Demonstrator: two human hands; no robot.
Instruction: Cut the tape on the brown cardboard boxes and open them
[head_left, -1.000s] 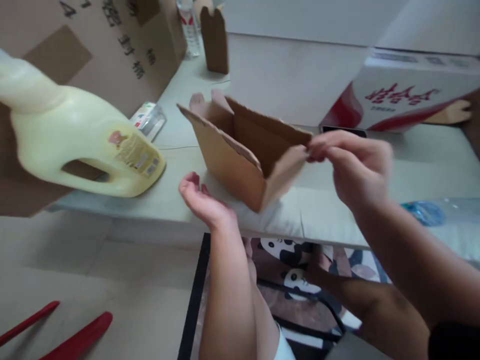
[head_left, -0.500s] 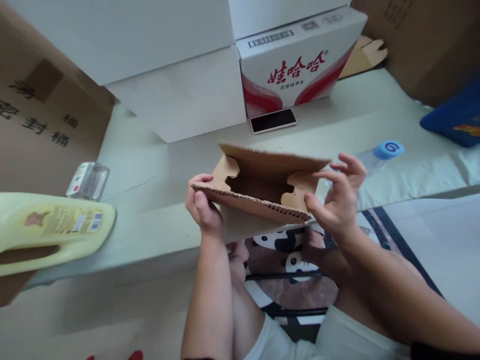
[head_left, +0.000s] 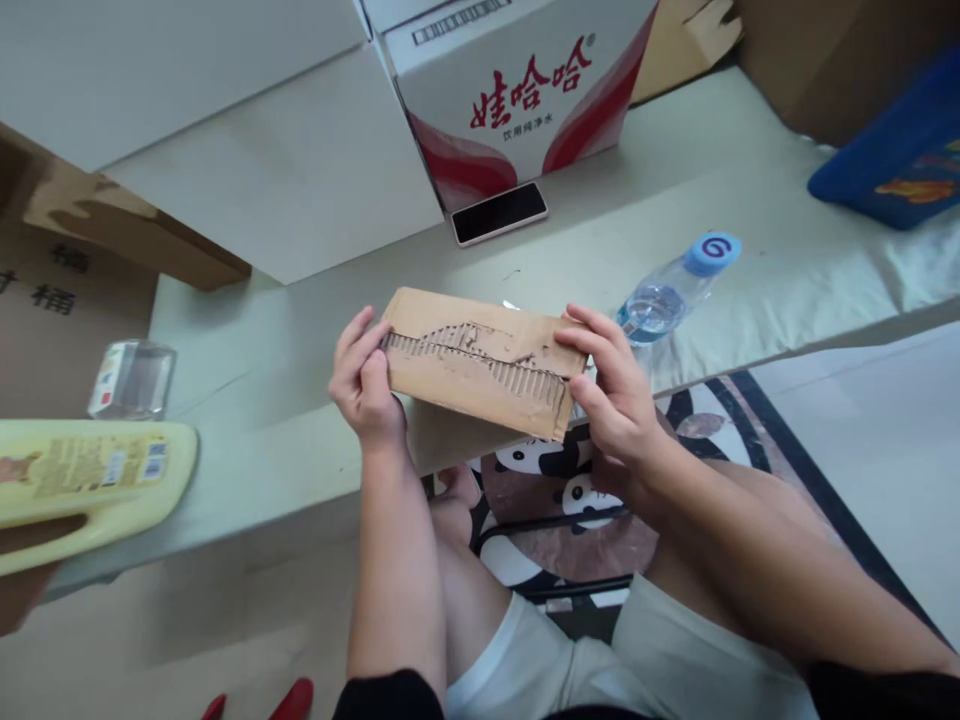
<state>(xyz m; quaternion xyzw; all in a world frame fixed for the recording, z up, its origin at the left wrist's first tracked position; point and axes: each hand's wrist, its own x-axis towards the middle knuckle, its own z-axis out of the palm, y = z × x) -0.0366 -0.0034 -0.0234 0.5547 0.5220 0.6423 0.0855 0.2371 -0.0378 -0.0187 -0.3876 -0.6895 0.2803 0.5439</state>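
Cardboard box (head_left: 465, 362) between fingers (head_left: 376, 380)

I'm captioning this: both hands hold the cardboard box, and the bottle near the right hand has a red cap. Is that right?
The colour is wrong: the head view shows the bottle near the right hand has a blue cap. The left hand and right hand do hold the cardboard box.

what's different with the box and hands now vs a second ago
The box has gone from open to closed: its long top flaps swung inward and now meet in the middle. The left hand, free at first, has taken hold of the left end; the right hand went from pinching an end flap to holding the right end. The phone and bottle stayed put.
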